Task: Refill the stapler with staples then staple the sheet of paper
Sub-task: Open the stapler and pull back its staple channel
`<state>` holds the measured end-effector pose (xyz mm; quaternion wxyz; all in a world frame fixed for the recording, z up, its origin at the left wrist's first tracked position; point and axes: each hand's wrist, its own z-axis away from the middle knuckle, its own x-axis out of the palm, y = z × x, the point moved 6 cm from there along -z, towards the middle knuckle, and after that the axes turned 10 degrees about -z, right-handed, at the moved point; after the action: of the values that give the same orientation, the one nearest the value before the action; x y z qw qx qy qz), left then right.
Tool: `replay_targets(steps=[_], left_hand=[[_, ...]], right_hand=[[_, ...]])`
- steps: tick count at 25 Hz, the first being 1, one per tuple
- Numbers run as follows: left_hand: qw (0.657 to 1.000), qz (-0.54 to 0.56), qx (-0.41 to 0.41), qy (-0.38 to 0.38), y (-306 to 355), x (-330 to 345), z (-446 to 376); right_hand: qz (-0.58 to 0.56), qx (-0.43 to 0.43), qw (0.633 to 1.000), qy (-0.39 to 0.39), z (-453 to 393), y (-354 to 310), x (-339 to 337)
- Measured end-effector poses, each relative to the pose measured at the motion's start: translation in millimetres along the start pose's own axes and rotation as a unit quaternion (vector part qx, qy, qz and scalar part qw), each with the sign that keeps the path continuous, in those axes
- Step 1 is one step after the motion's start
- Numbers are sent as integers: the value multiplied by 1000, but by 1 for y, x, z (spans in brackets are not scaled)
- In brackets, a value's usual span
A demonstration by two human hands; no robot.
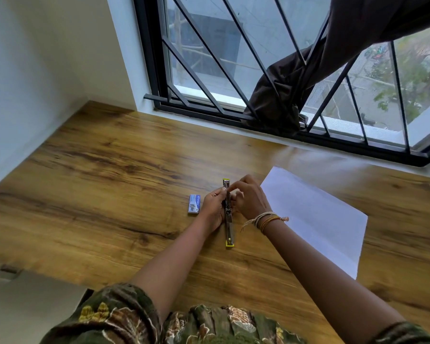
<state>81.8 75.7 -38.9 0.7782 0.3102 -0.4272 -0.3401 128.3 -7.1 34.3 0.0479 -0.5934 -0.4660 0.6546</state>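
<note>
A yellow and metal stapler [228, 227] lies unfolded flat on the wooden table [109, 175], its two yellow ends pointing toward me and away. My left hand [212, 207] grips its middle from the left. My right hand [248, 198] is at the far half from the right, its forefinger laid on the metal channel; whether staples are under the finger I cannot tell. A small blue and white staple box [194, 203] lies just left of my left hand. A white sheet of paper [315, 217] lies flat to the right of my hands.
A barred window [233, 70] runs along the table's far edge, with a dark cloth [296, 90] hanging through its bars. A white wall [35, 70] bounds the left side. The table's near left edge drops off beside my patterned sleeve [114, 316].
</note>
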Motion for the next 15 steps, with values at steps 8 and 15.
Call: replay_targets(steps=[8,15], left_hand=[[1000,-15,-3,10,-3,-2,-5],[999,-16,-15,27,-3,-2,-8]], right_hand=[[-81,-69,994,35,24,-8,-8],[-321,158,934,-18,19,20,3]])
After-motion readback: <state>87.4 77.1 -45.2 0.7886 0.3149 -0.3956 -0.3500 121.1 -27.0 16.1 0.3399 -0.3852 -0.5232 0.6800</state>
